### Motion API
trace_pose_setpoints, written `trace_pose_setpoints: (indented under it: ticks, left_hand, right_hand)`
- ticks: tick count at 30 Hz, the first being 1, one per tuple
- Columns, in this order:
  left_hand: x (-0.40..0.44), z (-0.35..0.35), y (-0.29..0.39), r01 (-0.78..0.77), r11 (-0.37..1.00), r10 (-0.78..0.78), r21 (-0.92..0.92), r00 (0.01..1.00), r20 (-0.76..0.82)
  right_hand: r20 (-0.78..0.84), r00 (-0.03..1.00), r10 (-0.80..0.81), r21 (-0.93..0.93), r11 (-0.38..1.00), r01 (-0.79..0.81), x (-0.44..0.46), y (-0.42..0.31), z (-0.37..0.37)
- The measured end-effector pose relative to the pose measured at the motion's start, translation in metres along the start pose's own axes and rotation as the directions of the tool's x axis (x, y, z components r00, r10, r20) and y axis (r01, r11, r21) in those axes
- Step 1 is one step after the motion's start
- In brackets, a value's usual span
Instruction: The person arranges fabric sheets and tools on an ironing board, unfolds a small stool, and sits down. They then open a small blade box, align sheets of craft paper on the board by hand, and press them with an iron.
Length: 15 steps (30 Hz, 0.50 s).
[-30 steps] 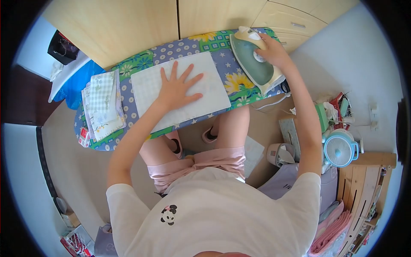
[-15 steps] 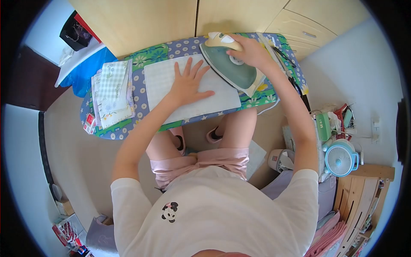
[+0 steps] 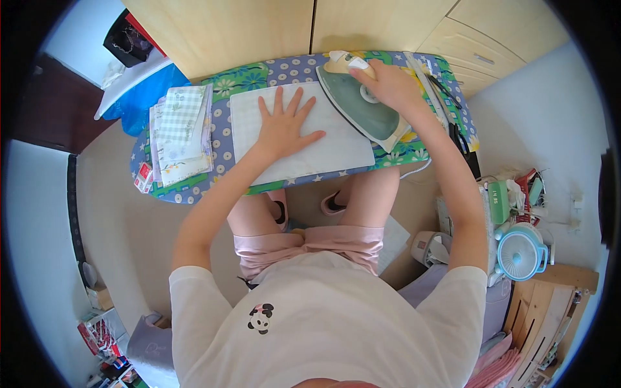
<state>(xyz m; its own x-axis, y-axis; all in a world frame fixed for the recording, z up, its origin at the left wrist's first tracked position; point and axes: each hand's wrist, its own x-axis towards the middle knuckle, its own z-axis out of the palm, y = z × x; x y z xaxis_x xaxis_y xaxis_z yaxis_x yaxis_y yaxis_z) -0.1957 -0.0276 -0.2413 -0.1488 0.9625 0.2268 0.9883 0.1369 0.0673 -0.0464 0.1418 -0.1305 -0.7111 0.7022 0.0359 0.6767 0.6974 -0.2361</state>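
A white cloth (image 3: pixel 336 145) lies flat on the patterned ironing board (image 3: pixel 223 145). On its middle, my left hand (image 3: pixel 284 129) rests palm down with the fingers spread. My right hand (image 3: pixel 396 87) is wrapped round the handle of a green and white steam iron (image 3: pixel 356 107), to the right of my left hand. The iron's front end points to the far left, and its near-left side overlaps the cloth's right part. Its soleplate is hidden beneath its body, so I cannot tell how it meets the cloth.
Stacked printed cloths (image 3: pixel 184 132) lie on the board's left end, beside a small red-and-white box (image 3: pixel 143 176). A white cord (image 3: pixel 417 169) hangs from the board's near edge. Pale cabinets (image 3: pixel 239 32) stand behind. To the right are a blue fan (image 3: pixel 519 253) and a green clock (image 3: pixel 499 202).
The whole view has shifted slightly. Against the cloth, my left hand has slid a little to the left. The iron stays at about the same place by the cloth's right side.
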Motion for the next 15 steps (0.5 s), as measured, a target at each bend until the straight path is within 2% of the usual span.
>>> trace_pose_setpoints:
  ticks: [8,11,15]
  left_hand:
    - [-0.020,-0.005,-0.011,0.053,0.995,-0.052,0.082,0.999,-0.009]
    - [-0.030,-0.005,-0.018,0.078,0.995,-0.077,0.055,0.997,-0.015]
    - [-0.039,-0.009,-0.020,0.116,0.993,-0.115,0.022,0.992,-0.061]
  right_hand:
    - [-0.010,1.000,-0.021,0.017,1.000,0.021,-0.003,-0.001,-0.002]
    - [-0.060,0.997,-0.039,-0.009,0.999,0.039,0.000,0.005,0.006]
    - [-0.028,0.996,-0.081,-0.025,0.996,0.080,0.000,0.003,0.003]
